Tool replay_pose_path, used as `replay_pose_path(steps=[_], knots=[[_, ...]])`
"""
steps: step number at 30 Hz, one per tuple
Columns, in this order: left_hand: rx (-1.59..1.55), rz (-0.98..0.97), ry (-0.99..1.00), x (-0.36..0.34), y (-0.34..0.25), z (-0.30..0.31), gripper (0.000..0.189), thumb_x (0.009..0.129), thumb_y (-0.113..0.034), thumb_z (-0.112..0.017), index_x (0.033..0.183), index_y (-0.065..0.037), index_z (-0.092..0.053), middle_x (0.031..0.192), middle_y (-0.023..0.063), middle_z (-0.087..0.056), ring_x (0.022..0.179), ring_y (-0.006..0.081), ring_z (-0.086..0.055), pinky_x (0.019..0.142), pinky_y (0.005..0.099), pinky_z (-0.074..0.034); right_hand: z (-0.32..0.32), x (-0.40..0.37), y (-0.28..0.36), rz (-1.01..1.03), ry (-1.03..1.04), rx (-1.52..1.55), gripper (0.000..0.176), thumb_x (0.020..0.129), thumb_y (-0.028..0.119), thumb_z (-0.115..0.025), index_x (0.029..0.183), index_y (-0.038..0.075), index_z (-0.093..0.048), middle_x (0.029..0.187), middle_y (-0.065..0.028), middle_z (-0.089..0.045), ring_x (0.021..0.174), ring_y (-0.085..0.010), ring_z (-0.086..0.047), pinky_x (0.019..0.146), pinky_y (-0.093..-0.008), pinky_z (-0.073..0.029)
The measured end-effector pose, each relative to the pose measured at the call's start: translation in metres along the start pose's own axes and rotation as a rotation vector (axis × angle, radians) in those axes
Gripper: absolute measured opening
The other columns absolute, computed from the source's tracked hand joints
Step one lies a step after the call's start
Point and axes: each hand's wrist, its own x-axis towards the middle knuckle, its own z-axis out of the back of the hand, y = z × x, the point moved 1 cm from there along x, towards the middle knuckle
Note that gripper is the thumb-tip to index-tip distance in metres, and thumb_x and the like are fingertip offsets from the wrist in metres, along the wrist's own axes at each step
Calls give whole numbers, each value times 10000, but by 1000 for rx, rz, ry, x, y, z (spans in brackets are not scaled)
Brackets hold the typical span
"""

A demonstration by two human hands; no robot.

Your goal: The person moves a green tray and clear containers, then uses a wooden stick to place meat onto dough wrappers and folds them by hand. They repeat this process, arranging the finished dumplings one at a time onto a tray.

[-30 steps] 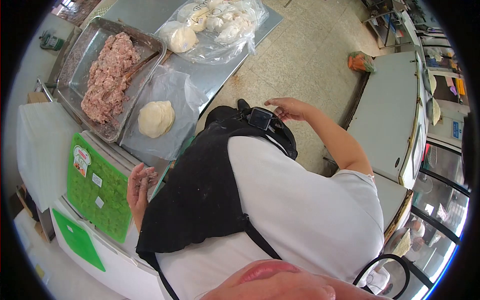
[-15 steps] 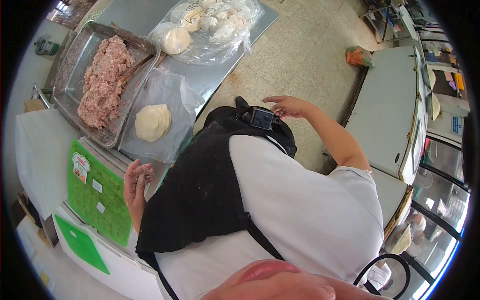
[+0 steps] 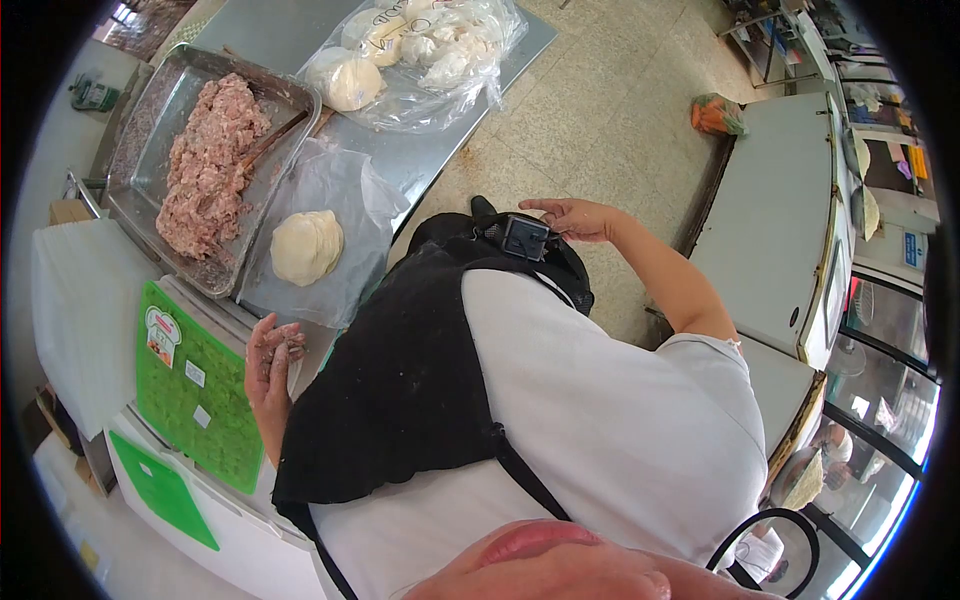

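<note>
My left hand (image 3: 272, 365) is open, its fingers loosely bent and dusted with dough or flour, beside the green board and below the dough stack. It holds nothing. My right hand (image 3: 578, 219) is open with the index finger stretched out, next to a small black device (image 3: 525, 238) at my waist; its lower fingers are partly hidden. A stack of round dough sheets (image 3: 307, 247) lies on clear plastic (image 3: 362, 211) on the metal table. Left of it, a metal tray (image 3: 150, 140) holds pink minced meat (image 3: 215, 150) and a wooden stick (image 3: 270, 141).
A plastic bag of dough balls (image 3: 430, 45) lies on the metal table (image 3: 415, 160). Green boards (image 3: 200, 400) are at the left, beside stacked white sheets (image 3: 90, 310). A white freezer (image 3: 775, 220) and a bag of carrots (image 3: 716, 114) stand at the right.
My right hand has shifted slightly, its index finger now lower in line with the other fingers. My left hand has moved up a little.
</note>
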Motion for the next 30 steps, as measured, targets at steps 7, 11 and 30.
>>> replay_pose_path(steps=[7,11,30], knots=[[11,-21,24,3,-2,-3,415,970,-117,-493,1368,-26,-417,1167,133,-606,1006,168,-594,878,300,-464,-9,3,10,-27,-74,-5,670,882,48,-529,1496,109,-268,901,13,-548,706,-60,-432,630,-206,-391],[25,-19,21,4,-3,-4,414,969,-113,-492,1367,-24,-419,1162,133,-606,1000,163,-590,865,296,-463,-2,13,1,12,-78,27,636,909,51,-507,1495,117,-269,1156,-60,-575,941,-113,-550,824,-250,-464],[39,-20,14,6,-5,-6,407,971,-112,-489,1363,-22,-426,1164,135,-606,1003,173,-594,876,305,-458,4,6,1,-74,-19,33,708,811,-66,-466,1478,103,-299,969,-17,-621,635,-42,-483,533,-178,-400]])
